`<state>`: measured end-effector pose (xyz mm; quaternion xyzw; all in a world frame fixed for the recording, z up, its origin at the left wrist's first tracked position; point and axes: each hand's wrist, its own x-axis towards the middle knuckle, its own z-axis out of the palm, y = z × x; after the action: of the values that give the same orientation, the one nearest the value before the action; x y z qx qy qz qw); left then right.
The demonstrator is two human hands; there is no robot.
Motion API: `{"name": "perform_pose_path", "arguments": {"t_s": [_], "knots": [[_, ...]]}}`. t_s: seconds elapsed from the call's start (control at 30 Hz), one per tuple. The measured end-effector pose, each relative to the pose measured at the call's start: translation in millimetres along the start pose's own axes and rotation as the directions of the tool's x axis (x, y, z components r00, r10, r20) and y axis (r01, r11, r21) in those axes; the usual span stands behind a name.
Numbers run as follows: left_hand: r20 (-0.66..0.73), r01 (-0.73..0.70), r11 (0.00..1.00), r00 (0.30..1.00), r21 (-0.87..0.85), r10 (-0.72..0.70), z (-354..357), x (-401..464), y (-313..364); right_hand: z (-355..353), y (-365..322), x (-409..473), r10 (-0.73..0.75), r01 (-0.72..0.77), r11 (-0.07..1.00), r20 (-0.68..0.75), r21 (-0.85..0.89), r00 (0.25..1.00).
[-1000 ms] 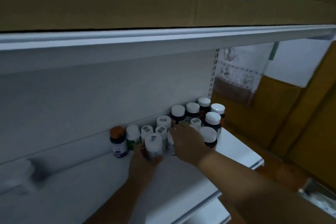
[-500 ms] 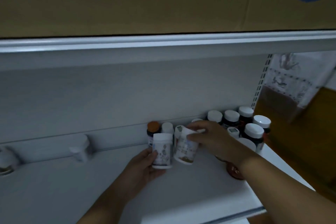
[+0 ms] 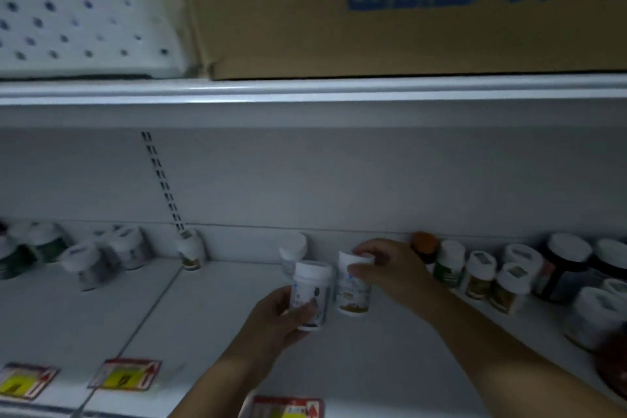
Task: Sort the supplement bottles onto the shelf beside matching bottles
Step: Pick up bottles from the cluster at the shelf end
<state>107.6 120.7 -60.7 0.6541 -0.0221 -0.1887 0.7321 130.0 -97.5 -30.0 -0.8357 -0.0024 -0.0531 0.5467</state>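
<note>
My left hand [image 3: 278, 319] grips a white bottle with a dark-marked label [image 3: 311, 292], held just above the white shelf [image 3: 210, 326]. My right hand [image 3: 390, 270] holds a second white bottle with a brownish label [image 3: 351, 295] by its cap, right beside the first. Behind them a lone white-capped bottle [image 3: 292, 253] stands at the back wall. To the right stands a cluster: an orange-capped bottle [image 3: 424, 246], a green-labelled one [image 3: 449, 263], several white bottles [image 3: 509, 285] and dark jars [image 3: 565, 266].
More white-capped bottles [image 3: 91, 258] stand on the left shelf section, and one bottle [image 3: 190, 249] by the slotted upright. Red-and-yellow price tags [image 3: 125, 378] line the front edge. A cardboard box [image 3: 407, 7] sits on the upper shelf overhead.
Both hands lifted a bottle each out of the right cluster and carried them leftward along the shelf; the view panned left, revealing the left shelf section.
</note>
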Motion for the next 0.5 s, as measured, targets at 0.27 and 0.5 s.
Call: {"name": "perform_pose_path", "arguments": {"t_s": [0.27,0.5], "knots": [[-0.213,-0.093,0.976,0.968,0.195,0.134,-104,10,6,82,8,50,-0.047,-0.032,0.936,-0.213,-0.352,0.976],[-0.117,-0.062,0.984,0.99,0.165,0.082,-133,17,5,98,16,41,-0.181,0.013,0.89,-0.326,-0.456,0.928]]}}
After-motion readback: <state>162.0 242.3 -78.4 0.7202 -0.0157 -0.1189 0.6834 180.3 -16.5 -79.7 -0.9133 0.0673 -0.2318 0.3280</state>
